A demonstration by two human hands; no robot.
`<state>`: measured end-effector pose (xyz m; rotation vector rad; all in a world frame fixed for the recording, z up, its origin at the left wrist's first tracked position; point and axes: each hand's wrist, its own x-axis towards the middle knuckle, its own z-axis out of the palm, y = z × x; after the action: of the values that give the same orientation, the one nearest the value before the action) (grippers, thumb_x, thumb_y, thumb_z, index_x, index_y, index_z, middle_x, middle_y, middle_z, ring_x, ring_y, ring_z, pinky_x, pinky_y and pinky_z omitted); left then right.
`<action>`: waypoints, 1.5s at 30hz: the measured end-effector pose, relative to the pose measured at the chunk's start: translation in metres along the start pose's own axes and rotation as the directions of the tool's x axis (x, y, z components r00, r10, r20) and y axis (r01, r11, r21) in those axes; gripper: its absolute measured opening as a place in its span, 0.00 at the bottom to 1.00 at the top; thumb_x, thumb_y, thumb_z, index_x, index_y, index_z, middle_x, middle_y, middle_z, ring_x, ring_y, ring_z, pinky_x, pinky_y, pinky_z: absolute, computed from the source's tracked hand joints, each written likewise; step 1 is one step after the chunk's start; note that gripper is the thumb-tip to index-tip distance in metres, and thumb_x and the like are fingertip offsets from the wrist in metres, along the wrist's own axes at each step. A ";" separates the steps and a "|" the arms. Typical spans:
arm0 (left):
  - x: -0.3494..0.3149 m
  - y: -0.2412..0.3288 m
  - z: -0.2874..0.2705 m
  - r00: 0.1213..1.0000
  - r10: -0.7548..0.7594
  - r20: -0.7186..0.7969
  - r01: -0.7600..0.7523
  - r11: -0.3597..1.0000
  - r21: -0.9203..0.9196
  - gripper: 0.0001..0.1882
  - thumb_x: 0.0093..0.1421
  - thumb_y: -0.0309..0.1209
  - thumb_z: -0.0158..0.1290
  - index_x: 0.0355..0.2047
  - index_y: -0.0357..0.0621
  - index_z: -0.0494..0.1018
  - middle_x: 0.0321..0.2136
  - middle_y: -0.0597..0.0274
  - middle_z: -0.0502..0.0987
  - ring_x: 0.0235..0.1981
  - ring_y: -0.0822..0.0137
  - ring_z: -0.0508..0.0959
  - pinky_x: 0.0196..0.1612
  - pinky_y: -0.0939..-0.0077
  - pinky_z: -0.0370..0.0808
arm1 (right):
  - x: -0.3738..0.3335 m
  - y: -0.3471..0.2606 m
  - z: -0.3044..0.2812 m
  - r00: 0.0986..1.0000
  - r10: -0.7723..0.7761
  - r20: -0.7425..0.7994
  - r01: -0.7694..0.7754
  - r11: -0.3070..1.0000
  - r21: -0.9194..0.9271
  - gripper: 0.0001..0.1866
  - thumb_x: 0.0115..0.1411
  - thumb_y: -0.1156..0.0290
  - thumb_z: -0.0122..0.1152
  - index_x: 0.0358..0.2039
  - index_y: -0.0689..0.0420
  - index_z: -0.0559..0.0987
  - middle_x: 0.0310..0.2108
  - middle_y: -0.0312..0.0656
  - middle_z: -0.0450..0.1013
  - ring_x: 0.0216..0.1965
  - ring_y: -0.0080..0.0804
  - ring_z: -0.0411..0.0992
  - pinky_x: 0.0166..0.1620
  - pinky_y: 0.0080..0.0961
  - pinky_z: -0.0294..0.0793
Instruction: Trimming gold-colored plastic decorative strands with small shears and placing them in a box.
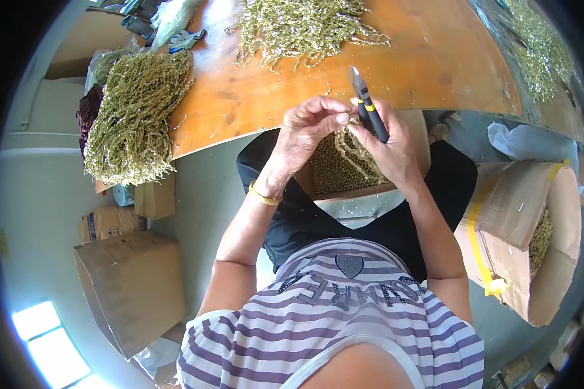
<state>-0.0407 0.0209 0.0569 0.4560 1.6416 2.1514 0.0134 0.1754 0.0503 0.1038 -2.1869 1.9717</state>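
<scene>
My left hand (pixel 305 127) is closed in a pinch at the near edge of the table, its thumb and finger on the top of a gold bead strand (pixel 353 150). Close beside it, my right hand (pixel 399 148) is wrapped round a pair of cutting pliers (pixel 365 97) with black and yellow handles, the jaws pointing up and away. The strand hangs between both hands in loops. Below them, between my knees, a carton (pixel 365 190) holds many small gold beads (pixel 328 170). The fingertips partly hide the strand's upper end.
On the wooden table (pixel 240 104) lie a heap of gold bead strands (pixel 298 29) and a thick bundle (pixel 136 117) overhanging its left edge. A glove (pixel 185 40) lies behind. Cardboard boxes stand at left (pixel 133 285) and right (pixel 506 207); more strands (pixel 542 55) lie far right.
</scene>
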 end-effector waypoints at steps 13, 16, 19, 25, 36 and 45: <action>-0.005 -0.019 -0.007 0.996 -0.048 0.069 0.056 0.991 -0.124 0.07 0.54 0.23 0.51 0.34 0.39 0.70 0.29 0.68 0.72 0.33 0.77 0.71 0.39 0.84 0.67 | 0.004 0.010 -0.009 0.971 0.221 0.091 -0.238 0.873 0.425 0.17 0.52 0.76 0.57 0.43 0.58 0.68 0.33 0.32 0.65 0.34 0.17 0.64 0.38 0.15 0.63; -0.003 -0.014 -0.002 0.995 -0.059 0.078 0.066 0.994 -0.091 0.07 0.54 0.24 0.51 0.33 0.37 0.69 0.27 0.67 0.72 0.30 0.78 0.70 0.37 0.84 0.68 | 0.002 0.007 -0.011 0.950 0.297 0.093 -0.308 0.849 0.430 0.17 0.52 0.73 0.57 0.43 0.58 0.69 0.34 0.31 0.66 0.34 0.17 0.65 0.36 0.14 0.61; -0.004 -0.011 0.000 0.993 -0.099 0.066 0.107 0.985 -0.132 0.07 0.54 0.25 0.52 0.33 0.37 0.69 0.26 0.67 0.72 0.30 0.78 0.70 0.35 0.85 0.68 | 0.004 0.008 -0.013 0.951 0.293 0.094 -0.306 0.869 0.388 0.18 0.51 0.72 0.58 0.43 0.59 0.69 0.32 0.31 0.67 0.34 0.16 0.65 0.36 0.13 0.62; 0.001 -0.015 -0.003 0.984 -0.111 0.143 0.098 0.991 0.095 0.06 0.54 0.22 0.51 0.33 0.38 0.68 0.27 0.68 0.72 0.32 0.78 0.71 0.38 0.85 0.68 | 0.014 -0.007 -0.004 0.975 0.217 0.035 -0.220 0.972 0.079 0.17 0.49 0.74 0.61 0.41 0.59 0.70 0.29 0.32 0.68 0.32 0.17 0.67 0.36 0.15 0.67; 0.029 -0.020 -0.004 0.902 -0.021 0.431 0.004 0.999 0.040 0.18 0.56 0.34 0.50 0.45 0.38 0.66 0.27 0.65 0.75 0.34 0.77 0.71 0.42 0.80 0.65 | 0.054 -0.021 -0.001 0.989 -0.052 -0.140 0.094 0.946 0.311 0.14 0.51 0.77 0.59 0.39 0.60 0.72 0.29 0.32 0.69 0.30 0.16 0.66 0.34 0.13 0.66; 0.027 -0.046 -0.026 0.857 -0.217 0.468 0.311 0.941 -0.135 0.15 0.57 0.34 0.48 0.40 0.35 0.69 0.27 0.60 0.76 0.25 0.71 0.76 0.30 0.80 0.74 | 0.086 -0.024 -0.041 0.968 -0.085 -0.235 0.146 0.955 0.257 0.17 0.53 0.79 0.55 0.45 0.62 0.69 0.34 0.34 0.68 0.36 0.19 0.67 0.40 0.17 0.66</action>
<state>-0.0717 0.0230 0.0066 0.5723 1.1379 1.8138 -0.0625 0.2198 0.0943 0.0471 -1.7256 2.0939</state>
